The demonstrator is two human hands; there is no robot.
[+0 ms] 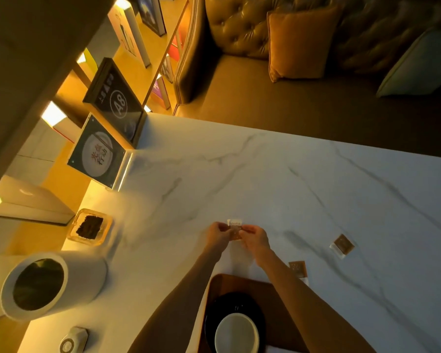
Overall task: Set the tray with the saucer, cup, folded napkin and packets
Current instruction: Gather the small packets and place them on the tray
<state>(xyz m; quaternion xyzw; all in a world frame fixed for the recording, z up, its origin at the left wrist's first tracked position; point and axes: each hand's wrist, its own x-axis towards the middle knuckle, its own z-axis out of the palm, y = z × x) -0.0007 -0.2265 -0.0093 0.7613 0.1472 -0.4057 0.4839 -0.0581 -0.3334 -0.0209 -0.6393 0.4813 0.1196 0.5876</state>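
A brown wooden tray (pixel 278 312) lies at the near edge of the marble table, partly under my forearms. On it sits a black saucer (pixel 214 317) with a white cup (pixel 236 335) standing on top. Just beyond the tray, my left hand (pixel 218 235) and my right hand (pixel 253 238) both pinch one small brown-and-white packet (pixel 235 226) above the table. Two more packets lie on the table: one (pixel 299 269) beside the tray's right corner, another (pixel 343 245) farther right. I see no napkin.
A white cylindrical container (pixel 46 284) stands at the near left, with a glass ashtray (pixel 91 226) of dark grounds behind it. Two framed signs (pixel 99 159) stand along the left edge. A small white device (pixel 73 340) lies near the front. A leather sofa (pixel 239 47) is beyond the table.
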